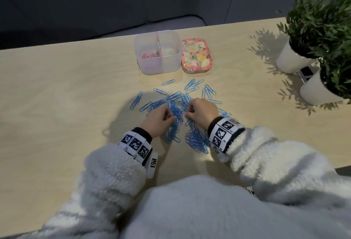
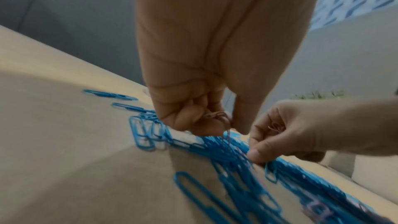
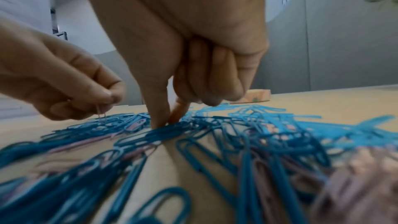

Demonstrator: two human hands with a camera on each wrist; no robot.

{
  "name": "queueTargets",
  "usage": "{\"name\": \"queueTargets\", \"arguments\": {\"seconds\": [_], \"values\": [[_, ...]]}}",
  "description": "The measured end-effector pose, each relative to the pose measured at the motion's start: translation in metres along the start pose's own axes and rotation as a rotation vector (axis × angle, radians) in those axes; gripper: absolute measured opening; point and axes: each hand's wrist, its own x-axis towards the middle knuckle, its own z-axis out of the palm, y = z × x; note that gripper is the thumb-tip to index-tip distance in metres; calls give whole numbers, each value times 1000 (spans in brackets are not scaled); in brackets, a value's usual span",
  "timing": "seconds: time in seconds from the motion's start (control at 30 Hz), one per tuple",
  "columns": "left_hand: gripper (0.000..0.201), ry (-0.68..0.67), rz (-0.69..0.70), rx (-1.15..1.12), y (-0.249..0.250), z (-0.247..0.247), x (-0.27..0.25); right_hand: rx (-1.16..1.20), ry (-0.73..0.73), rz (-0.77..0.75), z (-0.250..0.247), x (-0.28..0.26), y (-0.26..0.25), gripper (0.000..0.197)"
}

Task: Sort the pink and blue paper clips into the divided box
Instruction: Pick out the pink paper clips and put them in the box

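1. Curling my left hand [image 1: 158, 118] shut, I keep pink clips [image 2: 216, 117] bunched in it so they stay out of the blue clips [image 1: 176, 109].
2. My right hand [image 1: 204, 112] pinches down into the heap, also palming pink ones.
3. I see the divided box [image 1: 171, 63] beyond, pink already in its left half, the right apparently bare.

We see bright blue paper clips [image 1: 177, 105] with a few pale pink paper clips [image 3: 135, 125] mixed in. Beyond that pile, the divided box [image 1: 157, 64] is frosted clear with a pink divider; right of the box, a lid [image 1: 197, 55] bears a pink floral print. Our sleeves [image 1: 112, 170] are fluffy white.
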Motion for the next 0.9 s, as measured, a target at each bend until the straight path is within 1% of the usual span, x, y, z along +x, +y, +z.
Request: {"name": "queueTargets", "arguments": {"seconds": [0.07,0.13,0.2,0.27,0.3,0.37,0.4,0.43,0.47,0.53,0.57,0.63,0.7,0.77,0.9], "values": [[8,14,37,33,1,4,-1,-17,-10,3,1,1,1,14],[14,18,68,8,2,4,-2,21,-27,55,1,1,8,10],[20,22,60,-44,2,2,-4,62,-34,107,-2,1,18,11],[23,16,46,-79,2,2,-4,180,-64,114,-9,2,28,18],[23,8,48,-72,3,3,-4,288,-78,98,-12,2,33,24],[21,-2,65,-28,6,9,-6,479,-89,90,-20,2,39,31],[21,-1,80,10,6,13,-7,502,-65,108,-22,3,42,32],[21,-1,95,67,5,16,-8,483,-30,123,-22,5,45,30],[18,1,106,138,4,18,-9,410,16,136,-23,6,46,26],[11,23,102,253,-2,19,-10,194,98,139,-23,1,44,14],[11,48,86,275,-5,16,-9,128,115,106,-21,-2,40,12],[12,97,55,282,-10,10,-10,84,78,33,-16,-7,31,10],[12,114,59,281,-11,5,-12,55,43,18,-12,-9,24,9],[12,112,94,283,-8,6,-14,18,26,59,-9,-7,22,8],[20,88,155,356,0,21,-13,-8,-17,108,-8,-2,17,10]]}}
